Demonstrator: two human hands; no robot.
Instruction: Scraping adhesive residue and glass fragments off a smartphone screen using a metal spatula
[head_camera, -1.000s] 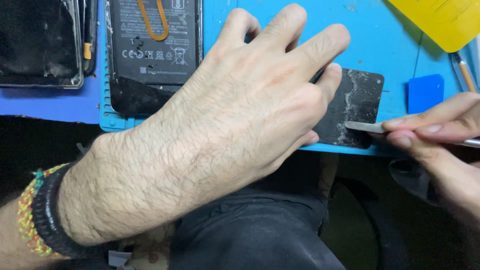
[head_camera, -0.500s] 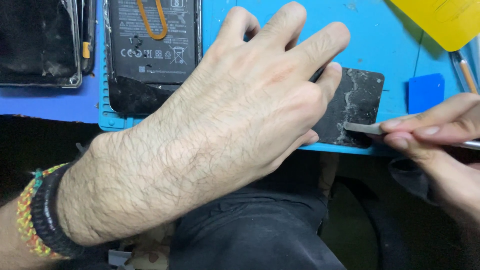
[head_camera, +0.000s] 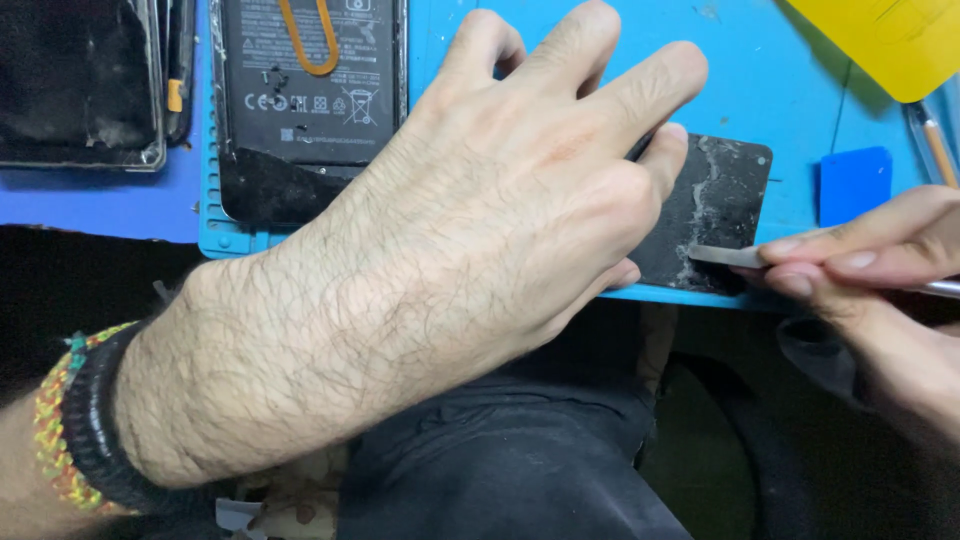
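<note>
- Black glass at nine o'clock: a cracked dark panel sits at the far left edge of the bench, well apart from where I'm working.
- Just right of it, an opened phone lies back-up on the blue mat, battery showing, with an orange loop resting on it.
- Centre frame, my left hand is spread flat, fingers splayed, pressing down on the dark back plate; it grips nothing, it just pins.
- That plate lies at three o'clock from my knuckles, near the mat's front edge, streaked with pale glue residue.
- My right hand comes in from four o'clock, thumb and fingers pinched shut on a thin metal blade, its tip touching the plate's lower edge.
- To do this well, I judge: keep the blade low and nearly flat, push away from my pinning fingers, short strokes, steady left-hand pressure so the plate cannot skid.
- Further right, a small blue pick and a yellow card at one o'clock.
</note>
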